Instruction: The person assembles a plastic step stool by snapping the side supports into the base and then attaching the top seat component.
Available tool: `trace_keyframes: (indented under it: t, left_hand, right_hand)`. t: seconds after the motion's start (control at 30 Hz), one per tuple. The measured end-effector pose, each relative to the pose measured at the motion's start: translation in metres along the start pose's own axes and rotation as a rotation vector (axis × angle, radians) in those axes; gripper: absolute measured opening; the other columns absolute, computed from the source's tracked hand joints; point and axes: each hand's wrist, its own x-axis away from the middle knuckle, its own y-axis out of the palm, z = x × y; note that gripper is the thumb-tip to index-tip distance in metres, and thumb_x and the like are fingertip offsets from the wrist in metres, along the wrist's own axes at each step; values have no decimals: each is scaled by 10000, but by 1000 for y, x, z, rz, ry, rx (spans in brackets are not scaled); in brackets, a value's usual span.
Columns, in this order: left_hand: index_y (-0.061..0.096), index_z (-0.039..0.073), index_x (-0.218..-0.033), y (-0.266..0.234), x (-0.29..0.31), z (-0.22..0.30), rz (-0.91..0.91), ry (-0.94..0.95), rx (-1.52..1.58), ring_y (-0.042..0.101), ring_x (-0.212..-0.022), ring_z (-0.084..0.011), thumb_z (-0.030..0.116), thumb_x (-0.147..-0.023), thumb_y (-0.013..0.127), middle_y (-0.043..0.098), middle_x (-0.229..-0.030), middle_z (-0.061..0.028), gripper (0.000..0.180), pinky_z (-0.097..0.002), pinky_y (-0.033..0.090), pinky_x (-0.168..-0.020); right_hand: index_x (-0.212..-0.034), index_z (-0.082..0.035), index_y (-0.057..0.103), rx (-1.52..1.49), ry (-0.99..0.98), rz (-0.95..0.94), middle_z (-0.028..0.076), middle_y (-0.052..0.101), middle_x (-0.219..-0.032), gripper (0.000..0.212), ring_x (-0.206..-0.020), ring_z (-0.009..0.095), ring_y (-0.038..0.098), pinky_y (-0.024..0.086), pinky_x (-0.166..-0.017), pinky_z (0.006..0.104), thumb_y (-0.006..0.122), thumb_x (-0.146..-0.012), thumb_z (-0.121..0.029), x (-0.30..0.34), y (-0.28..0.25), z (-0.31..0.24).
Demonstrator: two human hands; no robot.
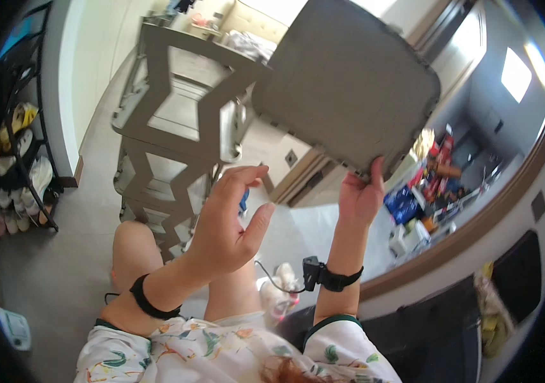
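Observation:
My right hand [362, 198] grips the lower edge of a grey square shelf panel [352, 83], thumb on its near face. The panel is held up and tilted, with rounded corners and small notches along its rim. Left of it stands a grey tiered rack [210, 121] with zigzag side frames and several shelves. My left hand [227, 220] is raised in front of the rack, thumb and fingers apart and curved, nothing between them. It is near the rack and below the panel. A black band circles each forearm.
At the left, a black shoe rack [33, 172] holds several pairs of shoes. A pale boxy device [14, 329] sits at the lower left. Beyond a doorway at the right lies a pile of bags and household things [435, 179]. A bed [253, 29] shows far back.

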Motion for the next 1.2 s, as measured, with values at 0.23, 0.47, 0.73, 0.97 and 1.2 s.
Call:
trace_keyframes:
  t: [0.23,0.47,0.73,0.97,1.2]
  left_hand:
    - [555,-62,-1089,68,47,-41,-366,-683,246,647,-897,-185,213,-895,658,612,-1021,-142,352,-296,522,-788]
    - [574,19,-1073,103,92,-71,-316,-1271,650,663,-805,-176,183,-951,578,641,-936,-78,204,-309,563,-726]
    - [597,27,-1021,91,122,-94,-212,-1349,627,646,-772,-167,165,-925,597,640,-926,-65,168,-314,549,-753]
    - [596,20,-1033,69,128,-95,-191,-1283,569,635,-768,-168,104,-924,578,638,-943,-63,138,-300,544,-706]
    - [593,18,-1065,60,128,-96,-188,-1277,489,633,-771,-164,88,-936,561,641,-969,-67,149,-304,550,-702]
  right_hand:
    - [-1240,-7,544,-168,254,345,87,608,-1251,284,-1155,202,581,492,-974,342,480,-994,-134,128,-117,-13]
    - [-1247,2,529,-142,301,599,108,608,-1242,291,-1167,223,575,473,-1002,371,476,-997,-137,198,-171,-30]
    - [-1245,11,502,314,433,723,90,628,-1168,332,-1057,198,617,487,-915,350,526,-931,-96,219,-192,-35]
    - [-1107,2,586,324,441,668,-12,621,-845,206,-687,26,505,418,-587,193,562,-959,-139,196,-211,-37]
    - [-1086,-33,586,294,611,638,-32,610,-851,182,-681,22,513,418,-597,179,550,-972,-170,191,-216,-27]
